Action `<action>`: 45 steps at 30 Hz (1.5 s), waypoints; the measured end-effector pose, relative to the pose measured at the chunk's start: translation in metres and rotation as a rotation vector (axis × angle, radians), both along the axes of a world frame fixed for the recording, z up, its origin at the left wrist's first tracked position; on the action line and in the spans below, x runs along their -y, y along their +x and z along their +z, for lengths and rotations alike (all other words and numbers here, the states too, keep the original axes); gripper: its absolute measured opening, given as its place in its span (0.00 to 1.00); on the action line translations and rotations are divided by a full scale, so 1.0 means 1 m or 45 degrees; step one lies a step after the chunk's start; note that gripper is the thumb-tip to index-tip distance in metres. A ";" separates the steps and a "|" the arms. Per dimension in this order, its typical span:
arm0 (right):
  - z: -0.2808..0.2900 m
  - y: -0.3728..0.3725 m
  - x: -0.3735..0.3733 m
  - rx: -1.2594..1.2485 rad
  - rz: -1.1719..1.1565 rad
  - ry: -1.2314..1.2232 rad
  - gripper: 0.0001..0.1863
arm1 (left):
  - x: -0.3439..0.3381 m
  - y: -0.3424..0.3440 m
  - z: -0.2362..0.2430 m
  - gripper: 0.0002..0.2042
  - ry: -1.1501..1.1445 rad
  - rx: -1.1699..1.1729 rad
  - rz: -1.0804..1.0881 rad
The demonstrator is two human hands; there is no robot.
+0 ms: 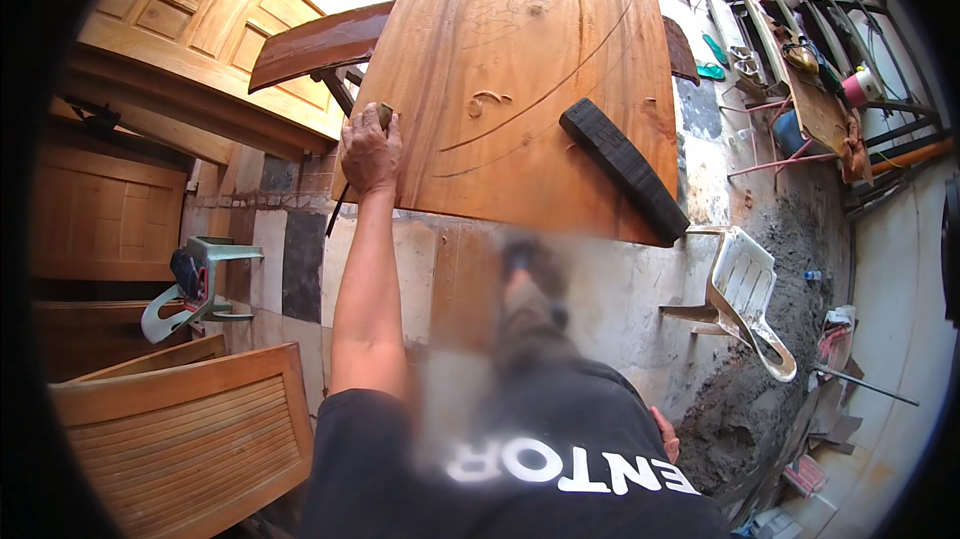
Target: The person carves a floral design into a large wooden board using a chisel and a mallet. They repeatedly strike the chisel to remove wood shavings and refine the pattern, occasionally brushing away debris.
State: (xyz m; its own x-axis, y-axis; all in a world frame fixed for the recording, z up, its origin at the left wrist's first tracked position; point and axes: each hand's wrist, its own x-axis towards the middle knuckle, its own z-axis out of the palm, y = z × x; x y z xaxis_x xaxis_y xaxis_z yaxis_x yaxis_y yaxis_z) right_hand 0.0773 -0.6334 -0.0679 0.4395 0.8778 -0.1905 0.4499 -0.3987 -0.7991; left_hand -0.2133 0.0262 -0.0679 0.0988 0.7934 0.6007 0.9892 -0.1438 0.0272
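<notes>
My left hand (371, 151) is closed around something at the left edge of a large brown wooden board (480, 164). A rounded brown end (384, 116) shows between the fingers. Below the wrist a thin dark strip (338, 211) juts past the board's near corner; whether it belongs to the held thing I cannot tell. Curved lines and a curled wood shaving (490, 97) are on the board. A long dark wooden block (625, 171) lies slanted at its right side. My right hand (665, 435) is down beside my body, mostly hidden behind the shirt, apart from the board.
Panelled wooden doors (200, 4) stand at far left, a louvred door panel (190, 439) at near left. A green plastic chair (205, 284) is left, a white one (740, 289) right. Grey rubble (740, 429) covers floor at right. A cluttered rack (820, 99) stands behind.
</notes>
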 end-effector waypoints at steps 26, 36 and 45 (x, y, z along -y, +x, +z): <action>0.063 -0.113 -0.065 -0.183 -0.357 0.295 0.28 | 0.015 0.004 0.017 0.19 -0.156 0.100 -0.291; -0.249 -0.209 -0.086 -0.336 -0.779 -0.543 0.28 | 0.058 -0.001 -0.003 0.17 -0.330 0.178 -0.875; -0.372 -0.334 -0.049 -0.336 -0.754 -0.668 0.29 | 0.013 -0.025 0.045 0.19 -1.376 0.379 -0.704</action>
State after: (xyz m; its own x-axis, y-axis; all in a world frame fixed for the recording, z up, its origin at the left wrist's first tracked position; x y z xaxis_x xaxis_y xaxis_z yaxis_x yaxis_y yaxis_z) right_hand -0.2569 -0.5839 -0.4401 0.6839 0.2844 -0.6718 -0.1272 -0.8603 -0.4937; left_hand -0.2388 0.0132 -0.0229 0.5484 0.7896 -0.2754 0.7384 -0.3027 0.6026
